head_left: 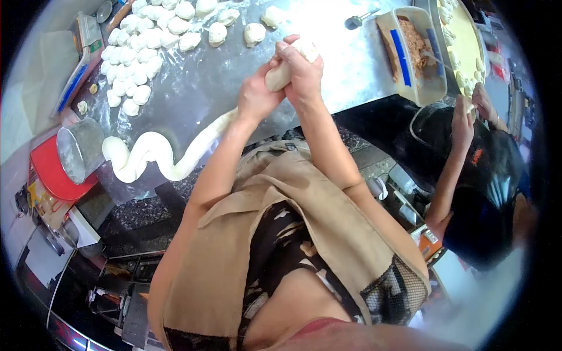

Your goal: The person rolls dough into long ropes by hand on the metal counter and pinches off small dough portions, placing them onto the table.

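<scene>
"While both forearms slant forward and inward to meet over the counter, how are the hands set?"

"Left hand and right hand are pressed together, fingers curled closed around a lump of dough. It bulges out between them, and the left sits slightly nearer the body."

"And beside them?"

"Left of the hands, a dough rope winds along the counter and passes out of sight at the left forearm; I can't tell whether it joins the lump. Dough balls crowd beyond, leftward; a plastic tub stands to their right."
</scene>
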### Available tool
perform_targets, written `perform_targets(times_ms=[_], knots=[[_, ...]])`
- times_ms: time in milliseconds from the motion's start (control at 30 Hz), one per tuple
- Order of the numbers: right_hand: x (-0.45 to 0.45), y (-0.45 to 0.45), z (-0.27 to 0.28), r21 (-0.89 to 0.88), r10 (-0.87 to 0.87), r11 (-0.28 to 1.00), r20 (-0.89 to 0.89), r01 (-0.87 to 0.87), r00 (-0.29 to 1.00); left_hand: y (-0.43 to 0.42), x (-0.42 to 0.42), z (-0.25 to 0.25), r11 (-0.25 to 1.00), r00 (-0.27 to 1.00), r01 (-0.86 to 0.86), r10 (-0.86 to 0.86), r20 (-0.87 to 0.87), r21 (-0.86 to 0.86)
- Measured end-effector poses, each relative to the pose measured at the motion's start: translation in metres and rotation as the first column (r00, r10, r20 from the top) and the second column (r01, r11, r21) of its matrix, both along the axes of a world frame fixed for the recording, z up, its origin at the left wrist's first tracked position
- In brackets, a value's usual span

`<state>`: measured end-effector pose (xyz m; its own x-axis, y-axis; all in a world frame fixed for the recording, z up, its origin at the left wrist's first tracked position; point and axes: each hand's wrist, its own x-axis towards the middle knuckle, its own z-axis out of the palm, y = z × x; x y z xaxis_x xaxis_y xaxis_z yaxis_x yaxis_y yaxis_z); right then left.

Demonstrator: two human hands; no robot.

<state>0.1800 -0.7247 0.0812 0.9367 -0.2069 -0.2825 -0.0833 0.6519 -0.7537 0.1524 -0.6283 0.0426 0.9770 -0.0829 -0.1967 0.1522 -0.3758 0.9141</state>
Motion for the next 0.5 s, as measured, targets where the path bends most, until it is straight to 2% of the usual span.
perform_targets(times_ms=[33, 100, 133, 167, 200, 233, 267, 300, 333, 367, 467, 500], knots=[[-0.002, 0.000, -0.002, -0.004, 0.000, 1.000, 0.000, 0.000, 1.000, 0.000, -0.002, -0.001, 1.000, 1.000, 0.000, 0.000, 0.000, -0.004], [-0.008, 0.001, -0.011, 0.138, 0.018, 0.990, -0.103, -0.003, 0.995, 0.004, -0.008, -0.004, 0.999, 1.000, 0.007, -0.006, -0.004, 0.033], [-0.009, 0.001, -0.011, 0.139, 0.023, 0.990, -0.107, -0.008, 0.994, 0.005, -0.007, -0.002, 0.999, 1.000, 0.002, -0.001, -0.008, 0.034], [-0.009, 0.001, -0.012, -0.066, 0.109, 0.991, -0.085, -0.114, 0.990, 0.007, -0.004, 0.001, 0.998, 0.999, 0.031, -0.032, 0.014, 0.058], [-0.012, 0.000, -0.011, -0.269, 0.194, 0.940, -0.084, -0.210, 0.977, 0.008, -0.003, 0.001, 0.994, 0.997, 0.064, -0.067, 0.032, 0.083], [-0.015, -0.003, -0.010, -0.268, 0.192, 0.940, -0.091, -0.210, 0.977, 0.009, -0.002, -0.004, 0.994, 0.997, 0.066, -0.069, 0.025, 0.082], [-0.016, -0.009, -0.006, -0.547, 0.247, 0.800, -0.072, -0.246, 0.966, 0.009, 0.004, -0.010, 0.992, 0.989, 0.104, -0.110, 0.100, 0.067], [-0.014, -0.017, -0.001, -0.778, 0.308, 0.580, -0.067, -0.243, 0.949, 0.009, 0.007, -0.014, 0.989, 0.973, 0.137, -0.144, 0.182, 0.052], [-0.011, -0.025, 0.007, -0.932, 0.368, 0.302, -0.080, -0.200, 0.927, 0.010, 0.008, -0.012, 0.990, 0.972, 0.131, -0.137, 0.189, 0.046], [-0.008, -0.033, 0.024, -0.908, 0.407, 0.171, -0.287, -0.381, 0.867, 0.011, 0.009, -0.007, 0.986, 0.967, 0.144, -0.158, 0.198, 0.085], [-0.013, -0.042, 0.039, -0.934, 0.486, 0.132, -0.230, -0.331, 0.843, 0.007, 0.007, 0.001, 0.984, 0.958, 0.146, -0.166, 0.233, 0.100], [-0.013, -0.044, 0.027, -0.979, 0.553, 0.138, -0.048, -0.148, 0.832, 0.006, 0.007, 0.001, 0.988, 0.950, 0.135, -0.152, 0.272, 0.081]])
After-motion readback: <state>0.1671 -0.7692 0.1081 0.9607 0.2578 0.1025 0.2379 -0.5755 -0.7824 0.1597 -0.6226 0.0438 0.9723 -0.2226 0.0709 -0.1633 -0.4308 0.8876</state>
